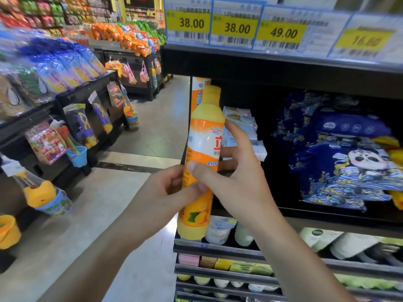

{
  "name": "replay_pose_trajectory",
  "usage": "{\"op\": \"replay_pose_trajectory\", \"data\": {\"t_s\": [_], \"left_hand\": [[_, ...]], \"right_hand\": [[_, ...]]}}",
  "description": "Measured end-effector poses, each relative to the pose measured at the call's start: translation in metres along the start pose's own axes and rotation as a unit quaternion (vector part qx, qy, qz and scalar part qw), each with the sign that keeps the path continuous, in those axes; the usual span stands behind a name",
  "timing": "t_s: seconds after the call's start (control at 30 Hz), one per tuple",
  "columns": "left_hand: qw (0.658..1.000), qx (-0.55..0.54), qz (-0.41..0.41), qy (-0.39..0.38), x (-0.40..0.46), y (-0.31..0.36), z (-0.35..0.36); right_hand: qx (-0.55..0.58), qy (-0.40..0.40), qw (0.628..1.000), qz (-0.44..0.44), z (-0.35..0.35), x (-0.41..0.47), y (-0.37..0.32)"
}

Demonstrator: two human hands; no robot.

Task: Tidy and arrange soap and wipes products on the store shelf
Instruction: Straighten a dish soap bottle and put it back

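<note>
Gripped at mid-body by left hand [168,188] and pinched by right hand [231,171], tall orange-yellow plastic detergent bottle [202,153] is judged rigid, weighty, slick-labelled; waist hold advised.

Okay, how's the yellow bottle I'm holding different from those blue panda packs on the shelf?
The yellow bottle is tall, rigid and upright, held by the left hand and right hand; the blue panda packs are soft, flat and piled on the shelf, untouched. Both carry printed labels.
</note>
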State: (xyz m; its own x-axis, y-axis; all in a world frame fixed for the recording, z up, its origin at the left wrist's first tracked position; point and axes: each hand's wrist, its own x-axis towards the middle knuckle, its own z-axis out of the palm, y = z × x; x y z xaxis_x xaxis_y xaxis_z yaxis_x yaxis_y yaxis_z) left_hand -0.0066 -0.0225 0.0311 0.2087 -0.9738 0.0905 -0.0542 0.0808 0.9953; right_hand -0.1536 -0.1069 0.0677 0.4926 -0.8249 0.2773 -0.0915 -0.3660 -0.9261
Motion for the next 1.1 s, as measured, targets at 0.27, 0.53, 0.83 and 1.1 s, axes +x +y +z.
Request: {"op": "replay_pose_trajectory", "data": {"t_s": [0.27,0.53,0.83,1.1], "left_hand": [[0.982,0.137,0.023,0.126,-0.007,-0.003,0.011],[0.94,0.253,0.044,0.224,-0.012,-0.002,0.025],[0.929,0.291,0.012,0.23,-0.016,0.002,0.028],[0.997,0.057,-0.056,0.004,-0.017,0.009,0.002]], "right_hand": [[-0.021,0.02,0.999,0.028,0.012,-0.014,0.001],[-0.031,0.076,0.995,0.05,0.017,-0.014,0.004],[-0.033,0.053,0.997,0.038,0.016,-0.007,0.004],[0.031,-0.008,0.999,0.044,0.004,-0.007,0.005]]}}
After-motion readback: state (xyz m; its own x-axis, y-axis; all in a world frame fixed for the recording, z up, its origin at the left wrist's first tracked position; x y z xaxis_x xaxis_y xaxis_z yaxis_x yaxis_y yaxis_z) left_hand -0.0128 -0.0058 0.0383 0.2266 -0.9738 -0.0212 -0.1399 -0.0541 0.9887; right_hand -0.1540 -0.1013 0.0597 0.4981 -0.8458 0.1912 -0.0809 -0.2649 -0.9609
